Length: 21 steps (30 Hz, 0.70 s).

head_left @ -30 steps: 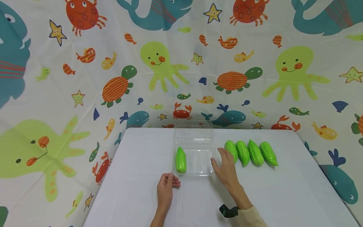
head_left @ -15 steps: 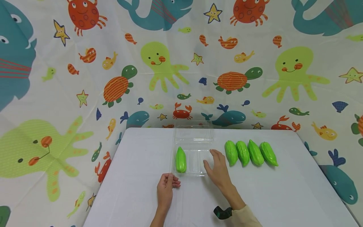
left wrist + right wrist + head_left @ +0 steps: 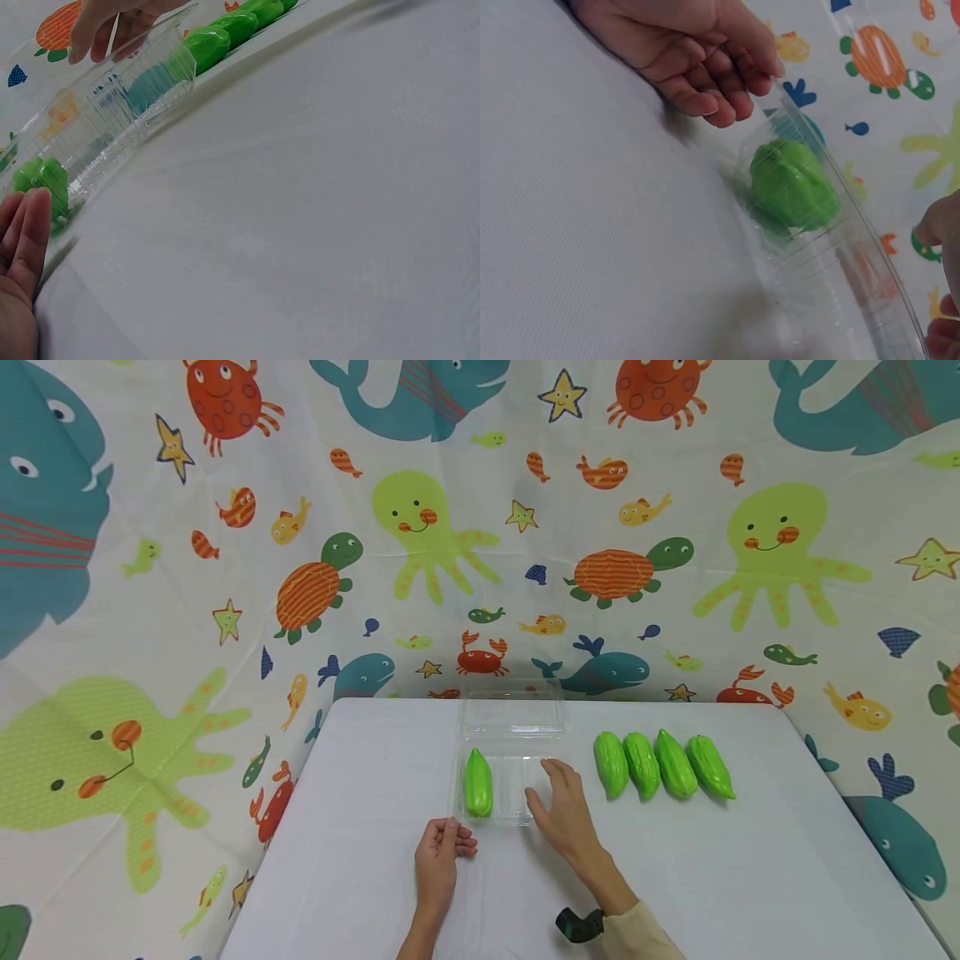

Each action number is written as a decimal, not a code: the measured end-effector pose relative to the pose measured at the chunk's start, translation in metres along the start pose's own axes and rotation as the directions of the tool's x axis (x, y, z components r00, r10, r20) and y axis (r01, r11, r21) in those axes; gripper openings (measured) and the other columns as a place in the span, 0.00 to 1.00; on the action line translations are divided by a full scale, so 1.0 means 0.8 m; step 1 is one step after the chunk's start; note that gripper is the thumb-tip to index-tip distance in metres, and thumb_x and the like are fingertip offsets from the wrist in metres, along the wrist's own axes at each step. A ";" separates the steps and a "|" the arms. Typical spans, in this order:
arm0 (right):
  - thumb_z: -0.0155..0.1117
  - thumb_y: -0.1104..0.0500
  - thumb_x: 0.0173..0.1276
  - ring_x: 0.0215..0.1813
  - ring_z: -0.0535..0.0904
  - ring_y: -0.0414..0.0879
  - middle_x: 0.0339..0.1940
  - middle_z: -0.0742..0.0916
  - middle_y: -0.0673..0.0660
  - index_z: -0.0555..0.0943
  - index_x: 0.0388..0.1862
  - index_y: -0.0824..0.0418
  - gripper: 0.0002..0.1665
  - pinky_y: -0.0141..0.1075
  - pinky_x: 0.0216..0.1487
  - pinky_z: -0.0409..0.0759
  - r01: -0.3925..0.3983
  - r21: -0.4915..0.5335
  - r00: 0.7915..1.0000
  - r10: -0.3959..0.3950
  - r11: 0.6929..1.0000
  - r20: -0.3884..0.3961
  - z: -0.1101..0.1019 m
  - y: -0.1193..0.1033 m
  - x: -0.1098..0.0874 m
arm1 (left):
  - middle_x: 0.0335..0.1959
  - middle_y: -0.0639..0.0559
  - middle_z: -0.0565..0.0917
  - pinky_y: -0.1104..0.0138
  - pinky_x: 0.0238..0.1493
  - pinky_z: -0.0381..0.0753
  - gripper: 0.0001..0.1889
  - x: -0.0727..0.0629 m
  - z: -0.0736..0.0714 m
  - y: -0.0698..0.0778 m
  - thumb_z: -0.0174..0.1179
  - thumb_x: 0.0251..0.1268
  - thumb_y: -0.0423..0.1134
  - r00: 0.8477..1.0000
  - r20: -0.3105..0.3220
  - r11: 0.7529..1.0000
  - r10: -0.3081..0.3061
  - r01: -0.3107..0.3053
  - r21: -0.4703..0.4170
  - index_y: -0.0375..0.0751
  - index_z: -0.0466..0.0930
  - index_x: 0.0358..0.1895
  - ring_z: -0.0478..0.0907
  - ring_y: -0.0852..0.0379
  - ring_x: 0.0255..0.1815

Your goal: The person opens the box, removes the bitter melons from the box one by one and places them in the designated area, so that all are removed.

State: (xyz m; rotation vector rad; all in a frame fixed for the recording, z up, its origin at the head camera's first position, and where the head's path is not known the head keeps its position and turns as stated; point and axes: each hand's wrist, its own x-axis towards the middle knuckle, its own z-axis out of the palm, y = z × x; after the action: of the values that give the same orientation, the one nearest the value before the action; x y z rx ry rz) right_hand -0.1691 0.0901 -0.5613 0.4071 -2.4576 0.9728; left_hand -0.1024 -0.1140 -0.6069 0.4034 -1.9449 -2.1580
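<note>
A clear plastic hinged container (image 3: 517, 789) lies in front of the person, its lid (image 3: 512, 714) folded back. Inside, at the left, is a shiny green ridged gourd (image 3: 478, 787), end-on in the right wrist view as a lobed green shape (image 3: 791, 184). At the near left corner my left hand (image 3: 437, 860) pinches the rim, thumb on the edge, the other fingers loosely curled. My right hand (image 3: 564, 814) hovers by the right part of the container with fingers spread and nothing between them; the left wrist view shows the hand (image 3: 124, 26) above the rim.
Several similar green gourds (image 3: 643, 765) stand in a row right of the container. The white tabletop (image 3: 375, 777) ends at a wall cloth (image 3: 525, 560) printed with sea animals. A black wrist device (image 3: 580, 925) sits by the right sleeve (image 3: 637, 935).
My right hand has moved left, from beside the leftmost gourd of the row to the container's right part. The left hand and the gourds have stayed put.
</note>
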 end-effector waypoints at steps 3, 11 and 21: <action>0.73 0.61 0.60 0.59 0.78 0.60 0.57 0.81 0.67 0.76 0.60 0.71 0.31 0.51 0.59 0.84 0.014 0.003 1.000 -0.014 1.000 -0.004 0.003 -0.003 0.000 | 0.36 0.36 0.84 0.63 0.33 0.91 0.15 0.000 -0.001 -0.002 0.53 0.79 0.42 1.000 0.006 1.000 0.009 -0.009 -0.007 0.30 0.74 0.44 0.86 0.56 0.29; 0.74 0.62 0.58 0.57 0.78 0.61 0.56 0.81 0.67 0.77 0.59 0.71 0.31 0.52 0.58 0.84 0.028 0.041 1.000 -0.027 0.999 -0.009 0.012 -0.007 0.000 | 0.34 0.35 0.83 0.63 0.33 0.91 0.16 0.002 -0.002 -0.003 0.54 0.78 0.44 1.000 0.012 1.000 0.008 -0.008 -0.008 0.30 0.74 0.42 0.86 0.56 0.29; 0.73 0.59 0.60 0.59 0.78 0.58 0.58 0.81 0.64 0.76 0.61 0.69 0.31 0.49 0.60 0.83 0.026 0.035 0.999 -0.027 0.999 0.034 0.022 -0.015 0.000 | 0.34 0.36 0.83 0.64 0.33 0.91 0.17 0.003 -0.003 -0.004 0.54 0.78 0.44 1.000 0.013 1.000 0.002 -0.002 0.004 0.29 0.74 0.43 0.86 0.56 0.29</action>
State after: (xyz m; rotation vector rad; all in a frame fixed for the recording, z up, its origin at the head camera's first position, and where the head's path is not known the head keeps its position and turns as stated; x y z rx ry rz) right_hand -0.1696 0.0690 -0.5659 0.4705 -2.4627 1.0062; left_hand -0.1039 -0.1164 -0.6105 0.3883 -1.9563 -2.1606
